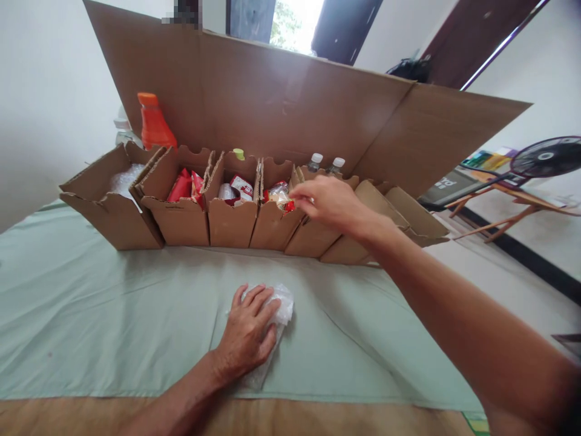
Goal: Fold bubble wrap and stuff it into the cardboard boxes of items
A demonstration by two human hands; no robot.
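My left hand (249, 333) lies over a piece of crumpled clear bubble wrap (284, 303) on the cloth, its fingers curved round it. Whether the wrap encloses anything is hidden. My right hand (324, 203) reaches over the row of cardboard bins, its fingers pinched together at the right side of a bin (275, 227) with red and clear snack packets (279, 192). What the pinched fingers hold, if anything, cannot be made out. To the left, one bin (231, 224) contains a red-and-white package (242, 188), and another (177, 224) has red packets (180, 184).
A pale green cloth (113, 315) covers the table. The leftmost bin (122, 221) holds bubble wrap (128, 178). Behind the bins stand an orange bottle (155, 124), two white-capped bottles (315, 160) and a tall cardboard panel (281, 97). A fan (547, 156) is at right.
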